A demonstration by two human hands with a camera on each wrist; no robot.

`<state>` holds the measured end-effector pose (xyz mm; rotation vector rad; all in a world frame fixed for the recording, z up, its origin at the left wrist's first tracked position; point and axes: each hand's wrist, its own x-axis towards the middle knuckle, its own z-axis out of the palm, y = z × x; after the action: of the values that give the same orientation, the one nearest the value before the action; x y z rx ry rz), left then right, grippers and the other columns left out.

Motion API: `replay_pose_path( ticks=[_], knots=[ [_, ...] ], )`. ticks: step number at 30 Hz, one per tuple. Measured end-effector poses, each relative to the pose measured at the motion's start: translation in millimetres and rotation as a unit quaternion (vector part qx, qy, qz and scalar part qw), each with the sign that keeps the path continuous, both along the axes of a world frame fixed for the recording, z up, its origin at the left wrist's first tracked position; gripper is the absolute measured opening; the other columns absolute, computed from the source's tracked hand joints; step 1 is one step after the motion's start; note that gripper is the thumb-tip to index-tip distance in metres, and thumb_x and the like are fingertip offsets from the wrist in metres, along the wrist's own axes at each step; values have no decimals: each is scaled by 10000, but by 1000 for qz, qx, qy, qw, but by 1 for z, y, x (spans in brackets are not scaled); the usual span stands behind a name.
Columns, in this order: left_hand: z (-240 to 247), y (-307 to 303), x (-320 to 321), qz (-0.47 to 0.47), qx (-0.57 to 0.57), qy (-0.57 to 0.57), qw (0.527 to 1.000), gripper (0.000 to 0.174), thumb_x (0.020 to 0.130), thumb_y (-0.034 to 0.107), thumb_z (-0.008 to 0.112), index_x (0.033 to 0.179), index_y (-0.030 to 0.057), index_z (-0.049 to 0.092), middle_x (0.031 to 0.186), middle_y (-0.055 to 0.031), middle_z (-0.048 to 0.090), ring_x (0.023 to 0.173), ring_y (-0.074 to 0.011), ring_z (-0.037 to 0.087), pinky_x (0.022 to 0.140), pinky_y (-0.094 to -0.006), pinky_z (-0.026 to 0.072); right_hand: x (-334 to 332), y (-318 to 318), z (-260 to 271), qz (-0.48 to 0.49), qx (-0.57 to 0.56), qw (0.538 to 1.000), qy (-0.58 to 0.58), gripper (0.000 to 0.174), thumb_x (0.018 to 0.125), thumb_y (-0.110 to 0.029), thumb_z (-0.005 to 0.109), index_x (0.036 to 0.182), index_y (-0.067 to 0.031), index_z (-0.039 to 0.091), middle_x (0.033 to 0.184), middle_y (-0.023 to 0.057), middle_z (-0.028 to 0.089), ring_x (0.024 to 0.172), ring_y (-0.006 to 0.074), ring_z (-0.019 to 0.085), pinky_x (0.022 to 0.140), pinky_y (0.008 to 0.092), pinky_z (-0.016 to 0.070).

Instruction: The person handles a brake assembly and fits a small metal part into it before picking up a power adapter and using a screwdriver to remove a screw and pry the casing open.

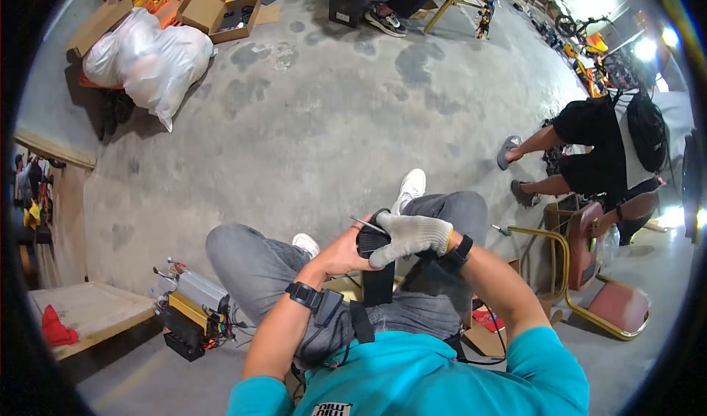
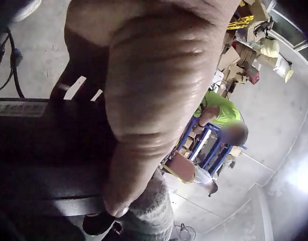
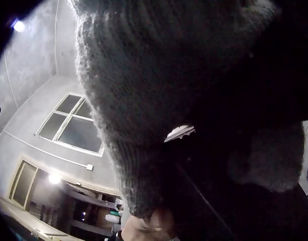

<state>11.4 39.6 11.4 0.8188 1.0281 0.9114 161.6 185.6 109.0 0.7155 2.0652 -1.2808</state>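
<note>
In the head view, a black part with a ribbed round end (image 1: 370, 242) stands upright between the seated person's knees, a black bar (image 1: 378, 286) below it. The bare left hand (image 1: 344, 255) grips its left side; in the left wrist view the thumb (image 2: 131, 170) lies along a black body (image 2: 48, 145). From the right, the right hand (image 1: 407, 238), in a grey-white knit glove, curls over the top, its fingers meeting the left hand's. A thin metal rod (image 1: 368, 225) sticks out between the hands. In the right wrist view the glove (image 3: 139, 90) hides most of the part.
Left of the knees lie a silver and gold device with wires (image 1: 195, 305) and a wooden board (image 1: 103, 314). Chairs with gold frames (image 1: 565, 269) stand at right, near a person in black shorts (image 1: 589, 151). White bags (image 1: 158, 59) and cardboard boxes (image 1: 210, 7) sit far left.
</note>
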Motion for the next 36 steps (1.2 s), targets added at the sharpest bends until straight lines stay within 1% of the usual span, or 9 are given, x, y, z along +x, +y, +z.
replay_pose_path(
  ticks=[8,11,17,19,24,26,31,34,36],
  knots=[
    [-1,2,4,-20,-16,-25,999,1128,692,80,864,1597,10,194,1350,-103,568,1221,-183,567,1091,-334,433,16,-2,-21,-11,4,999,39,779,746,-518,825,1071,118,512,907,236,667,854,287,693,722,382,539],
    [-3,5,-2,-51,20,69,996,1152,660,148,900,1593,15,239,1378,-83,563,1249,-168,547,1117,-324,403,20,-2,-17,-39,-14,997,64,754,752,-503,819,1090,103,523,886,235,663,847,297,696,733,388,537],
    [10,9,-1,-39,-30,37,998,1145,631,140,904,1576,2,272,1365,-82,564,1238,-177,558,1105,-329,412,14,-1,0,-104,-101,989,19,679,754,-446,807,1056,93,526,798,174,641,750,255,677,657,357,526],
    [8,11,-2,-38,-13,37,999,1138,628,139,901,1573,3,281,1372,-78,556,1256,-172,544,1113,-327,403,16,0,-8,-57,-18,997,43,695,737,-456,797,1058,102,537,824,203,636,779,273,679,679,369,524],
    [8,10,-4,-61,-21,67,996,1126,627,110,884,1572,2,282,1376,-78,549,1292,-172,509,1133,-327,378,23,0,-21,-45,0,996,71,703,707,-453,798,1062,100,550,896,246,633,858,341,671,757,395,523],
    [7,9,-3,-65,-7,92,994,1123,635,88,875,1576,4,269,1374,-82,550,1280,-180,519,1132,-328,383,31,-4,-34,-45,56,987,143,816,707,-465,823,1210,104,525,894,204,652,816,268,684,718,369,540],
    [8,11,-7,-34,-35,-10,999,1087,649,103,885,1559,-3,300,1373,-97,547,1283,-183,517,1130,-320,379,26,1,-23,-70,23,990,118,796,708,-434,832,1245,70,529,925,196,668,833,260,690,724,362,540],
    [16,5,-14,-71,-50,-53,995,1077,668,84,902,1561,4,306,1431,-99,504,1327,-182,473,1149,-320,345,40,-2,-33,-50,-6,978,202,781,710,-406,829,1267,42,516,920,173,664,779,232,684,684,347,543],
    [1,-1,-8,-59,-30,-21,998,1082,680,80,900,1572,18,291,1445,-101,493,1333,-184,468,1152,-323,340,39,-1,-32,-69,-33,986,151,798,704,-407,818,1284,43,505,970,208,640,895,309,662,772,385,522]
  ],
)
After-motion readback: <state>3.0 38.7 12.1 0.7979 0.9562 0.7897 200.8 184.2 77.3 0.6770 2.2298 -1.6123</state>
